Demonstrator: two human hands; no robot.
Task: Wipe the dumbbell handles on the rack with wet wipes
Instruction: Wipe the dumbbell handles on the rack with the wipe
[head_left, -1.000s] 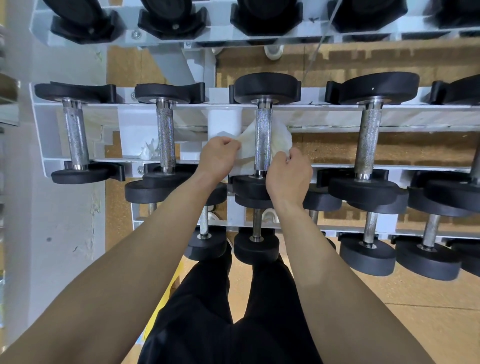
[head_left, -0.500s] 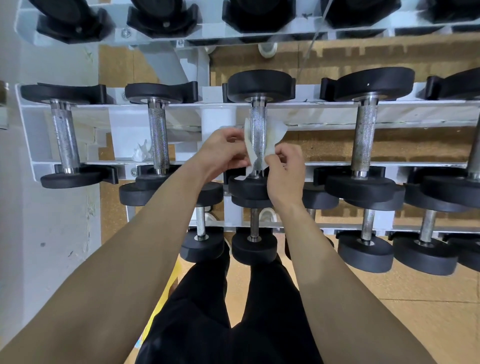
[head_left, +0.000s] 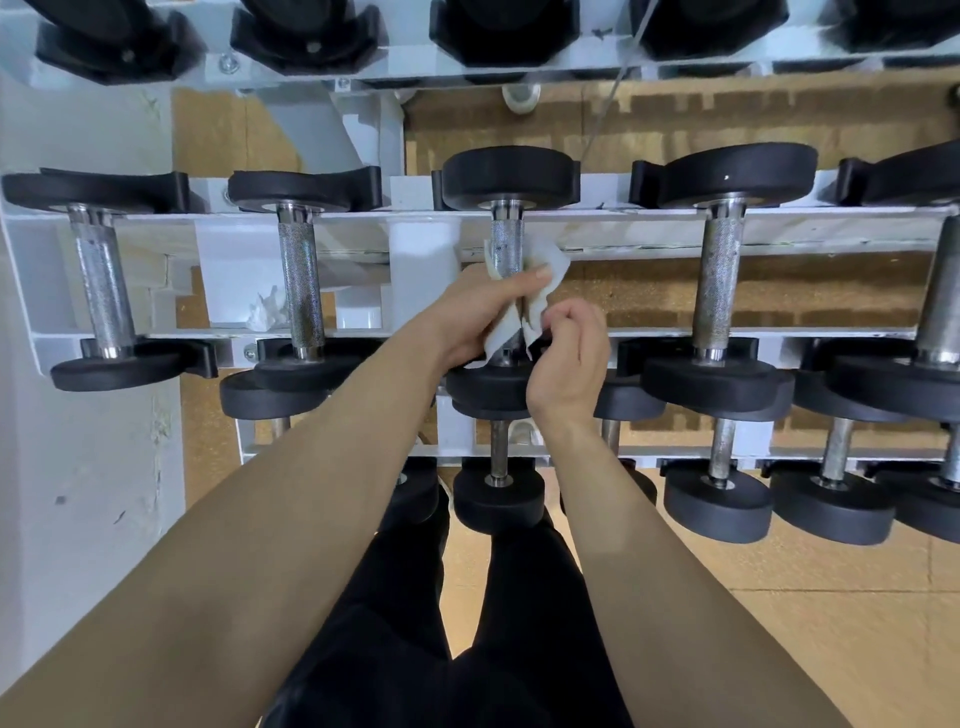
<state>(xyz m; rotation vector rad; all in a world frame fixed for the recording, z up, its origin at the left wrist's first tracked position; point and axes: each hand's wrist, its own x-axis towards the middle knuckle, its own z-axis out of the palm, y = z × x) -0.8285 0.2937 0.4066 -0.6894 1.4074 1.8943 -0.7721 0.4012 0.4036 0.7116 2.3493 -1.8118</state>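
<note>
A white wet wipe (head_left: 546, 270) is wrapped round the knurled steel handle (head_left: 506, 244) of the middle dumbbell on the white rack's (head_left: 363, 221) middle shelf. My left hand (head_left: 478, 317) grips the wipe and the handle, fingers curled over from the left. My right hand (head_left: 569, 358) sits just to the right, its fingertips pinching the wipe's lower edge. The lower part of the handle is hidden by both hands. The dumbbell's black far head (head_left: 511, 174) shows above.
Other black dumbbells with steel handles lie left (head_left: 301, 286) and right (head_left: 719, 280) on the same shelf, more on the shelves above and below. A crumpled white wipe (head_left: 267, 312) lies behind the second handle. My black trousers stand close to the lowest shelf.
The wipe went from spread behind the handle to wrapped round it. My left hand closed over the handle and my right hand dropped to the wipe's lower edge.
</note>
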